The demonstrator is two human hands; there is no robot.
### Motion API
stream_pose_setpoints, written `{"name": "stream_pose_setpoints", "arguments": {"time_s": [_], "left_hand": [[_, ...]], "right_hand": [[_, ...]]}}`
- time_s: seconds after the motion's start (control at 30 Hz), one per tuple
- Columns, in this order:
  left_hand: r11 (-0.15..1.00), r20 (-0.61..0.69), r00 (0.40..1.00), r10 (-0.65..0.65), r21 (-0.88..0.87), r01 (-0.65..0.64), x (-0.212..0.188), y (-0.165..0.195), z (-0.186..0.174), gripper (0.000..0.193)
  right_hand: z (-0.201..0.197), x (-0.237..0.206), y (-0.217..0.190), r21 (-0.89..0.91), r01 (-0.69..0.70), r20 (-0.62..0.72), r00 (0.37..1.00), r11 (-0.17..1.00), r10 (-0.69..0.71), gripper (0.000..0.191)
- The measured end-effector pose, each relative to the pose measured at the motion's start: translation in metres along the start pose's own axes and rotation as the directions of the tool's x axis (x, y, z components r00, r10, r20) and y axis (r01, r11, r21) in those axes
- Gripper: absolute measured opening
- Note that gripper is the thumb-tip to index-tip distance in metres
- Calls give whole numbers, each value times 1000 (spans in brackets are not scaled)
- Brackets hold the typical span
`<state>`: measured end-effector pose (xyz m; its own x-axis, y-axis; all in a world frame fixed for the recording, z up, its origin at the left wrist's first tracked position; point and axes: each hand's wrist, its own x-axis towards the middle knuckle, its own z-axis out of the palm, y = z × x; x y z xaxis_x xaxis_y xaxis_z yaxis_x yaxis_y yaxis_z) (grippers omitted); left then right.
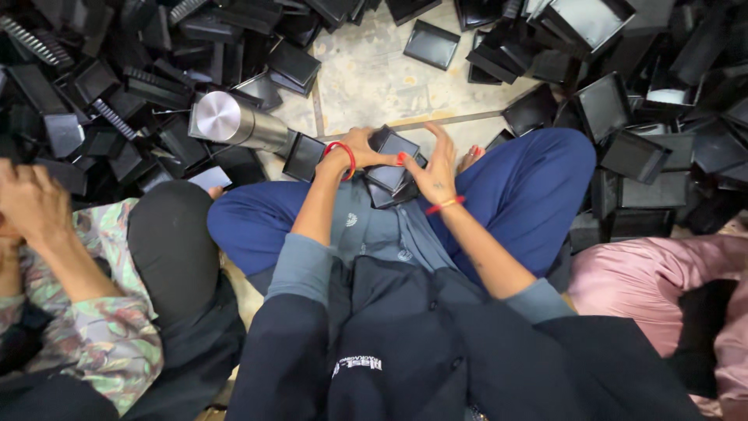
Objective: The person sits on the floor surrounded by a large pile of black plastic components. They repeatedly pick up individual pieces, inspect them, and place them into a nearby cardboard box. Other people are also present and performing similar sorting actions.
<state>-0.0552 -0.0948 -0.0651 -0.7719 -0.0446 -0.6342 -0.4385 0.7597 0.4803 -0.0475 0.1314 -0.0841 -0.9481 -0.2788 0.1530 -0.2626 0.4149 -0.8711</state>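
I sit cross-legged on the floor in blue trousers. My left hand [360,148], with a red bangle on the wrist, grips the left edge of a small black square tray [393,148] held over my lap. My right hand [436,168], with a red thread at the wrist, holds the tray's right side, fingers spread upward. More black trays [386,187] are stacked under it in my lap.
Heaps of black square trays [117,101] cover the floor to the left, and another pile of black trays [639,117] lies to the right. A steel bottle [234,123] lies at the left. Another person's hand [31,199] and patterned sleeve are at far left. Pink cloth [647,281] lies at the right.
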Motion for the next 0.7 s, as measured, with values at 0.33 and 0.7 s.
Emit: {"name": "stream_pose_setpoints", "arguments": {"time_s": [0.33,0.7], "left_hand": [[930,-236,966,110,-317,-184,-33,-13,14,103],[746,-166,964,208,-611,-266,-63,-31,7,85]], "right_hand": [[22,-44,23,577,-638,319,751,510,578,77],[22,-37,15,578,-573,283,809,582,516,73]]}}
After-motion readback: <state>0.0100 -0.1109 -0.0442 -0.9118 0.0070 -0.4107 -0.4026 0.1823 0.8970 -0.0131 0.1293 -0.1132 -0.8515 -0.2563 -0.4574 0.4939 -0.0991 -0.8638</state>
